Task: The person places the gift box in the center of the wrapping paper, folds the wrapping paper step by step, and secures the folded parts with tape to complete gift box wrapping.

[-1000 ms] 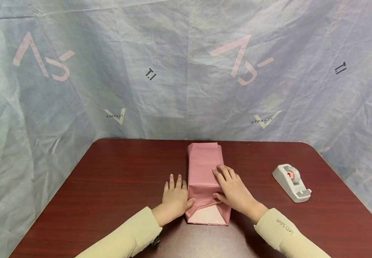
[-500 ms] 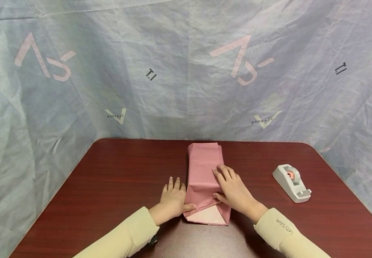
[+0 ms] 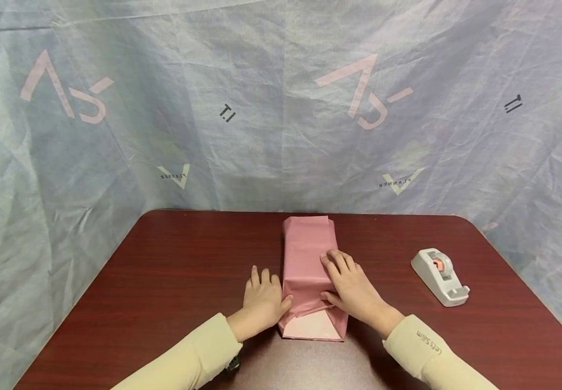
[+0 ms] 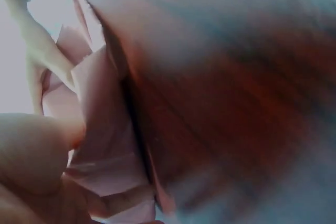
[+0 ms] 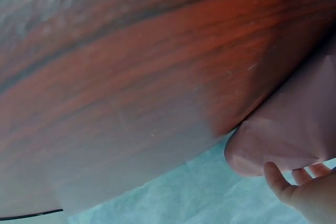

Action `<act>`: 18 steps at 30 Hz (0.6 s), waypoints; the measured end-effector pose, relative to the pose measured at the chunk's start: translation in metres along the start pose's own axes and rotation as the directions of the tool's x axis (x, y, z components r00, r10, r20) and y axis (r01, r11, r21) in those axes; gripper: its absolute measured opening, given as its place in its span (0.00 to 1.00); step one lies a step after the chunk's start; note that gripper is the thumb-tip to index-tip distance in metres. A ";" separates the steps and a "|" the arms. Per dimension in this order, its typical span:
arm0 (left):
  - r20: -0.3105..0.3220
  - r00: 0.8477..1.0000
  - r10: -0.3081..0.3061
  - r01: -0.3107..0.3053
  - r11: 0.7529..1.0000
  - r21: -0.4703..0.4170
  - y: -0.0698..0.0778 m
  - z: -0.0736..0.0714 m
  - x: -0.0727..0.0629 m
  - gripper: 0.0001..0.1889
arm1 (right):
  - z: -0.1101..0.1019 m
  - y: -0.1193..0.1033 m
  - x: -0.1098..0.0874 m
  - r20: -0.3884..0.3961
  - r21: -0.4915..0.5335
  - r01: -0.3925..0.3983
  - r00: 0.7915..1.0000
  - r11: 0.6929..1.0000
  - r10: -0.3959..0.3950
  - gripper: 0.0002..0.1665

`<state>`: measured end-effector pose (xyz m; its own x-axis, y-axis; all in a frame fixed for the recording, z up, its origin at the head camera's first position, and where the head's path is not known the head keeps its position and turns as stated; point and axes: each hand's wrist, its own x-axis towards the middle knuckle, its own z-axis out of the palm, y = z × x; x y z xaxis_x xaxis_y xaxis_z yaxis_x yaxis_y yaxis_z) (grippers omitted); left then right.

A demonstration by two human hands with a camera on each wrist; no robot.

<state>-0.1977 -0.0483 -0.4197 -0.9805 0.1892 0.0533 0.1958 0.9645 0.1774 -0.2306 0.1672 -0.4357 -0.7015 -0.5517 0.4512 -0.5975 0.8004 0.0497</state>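
Note:
A long package in pink paper lies lengthwise on the table, its near end folded in with a pale inner flap showing. My left hand is along its near left side, fingers extended over the table and thumb at the paper's left edge. From the right, my right hand rests on top of the package, fingertips and thumb touching the paper. The left wrist view shows the creased paper side close to that thumb. In the right wrist view, the fingers lie against the package's rounded edge.
A white tape dispenser with an orange-pink roll stands on the table to the right. The dark red wood table ends at the back against a hanging grey-blue printed cloth.
My left thumb first pressed further in on the near folded end, then drew back to the left edge. The near left corner of the paper shifted left, then back. My right hand stayed put.

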 end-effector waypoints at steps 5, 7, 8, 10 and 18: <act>-0.075 0.996 0.051 -0.040 0.989 0.139 0.002 0.002 -0.001 0.24 | -0.001 0.000 0.000 0.000 0.000 -0.003 1.000 1.000 0.003 0.48; -0.074 0.995 0.061 -0.049 0.986 0.161 0.002 0.004 -0.001 0.23 | -0.001 -0.001 0.000 0.001 -0.002 -0.004 1.000 1.000 0.004 0.48; -0.074 0.995 0.061 -0.049 0.986 0.159 0.002 0.005 -0.001 0.22 | -0.001 -0.001 -0.001 0.002 -0.004 -0.004 1.000 1.000 0.004 0.49; -0.071 0.996 0.058 -0.048 0.989 0.138 0.002 0.006 0.000 0.21 | -0.002 -0.002 0.000 0.002 -0.006 -0.006 1.000 1.000 0.006 0.49; -0.050 0.996 0.073 -0.069 0.995 0.078 0.002 0.009 0.004 0.18 | -0.003 -0.003 0.000 -0.008 -0.013 -0.002 1.000 1.000 0.002 0.49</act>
<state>-0.2017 -0.0433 -0.4284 -0.9615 0.2496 0.1151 0.2609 0.9605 0.0965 -0.2279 0.1648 -0.4334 -0.6994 -0.5484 0.4583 -0.5912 0.8043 0.0601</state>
